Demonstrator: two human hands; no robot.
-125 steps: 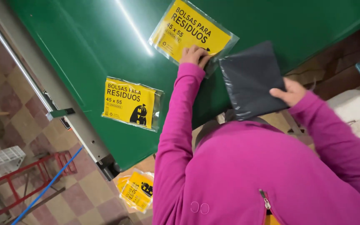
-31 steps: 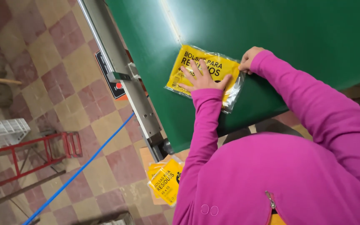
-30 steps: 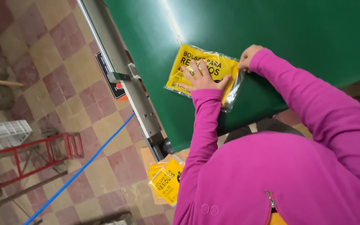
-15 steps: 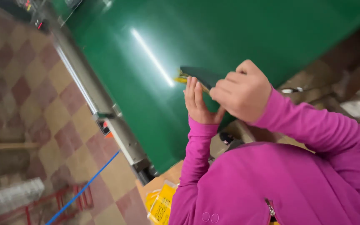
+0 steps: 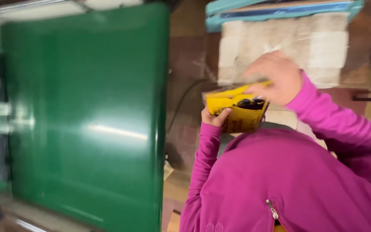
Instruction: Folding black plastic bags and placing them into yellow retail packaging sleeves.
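A yellow plastic packet of bags (image 5: 238,112) with black print is held between both hands, off the green table (image 5: 86,120) and to its right. My left hand (image 5: 214,117) grips the packet's lower left edge from below. My right hand (image 5: 275,76) clasps its top edge from above. The packet is bent and tilted. Both arms wear magenta sleeves. The frame is blurred by motion.
A stack of whitish wrapped bundles (image 5: 280,43) lies beyond the hands, with a teal-edged frame (image 5: 280,8) above it. A dark cable (image 5: 181,103) runs over the brown floor between table and bundles. Metal machine parts edge the table at far left.
Both hands lifted the yellow packet off the green table and carried it to the right, clear of the table. The view swung right with it.
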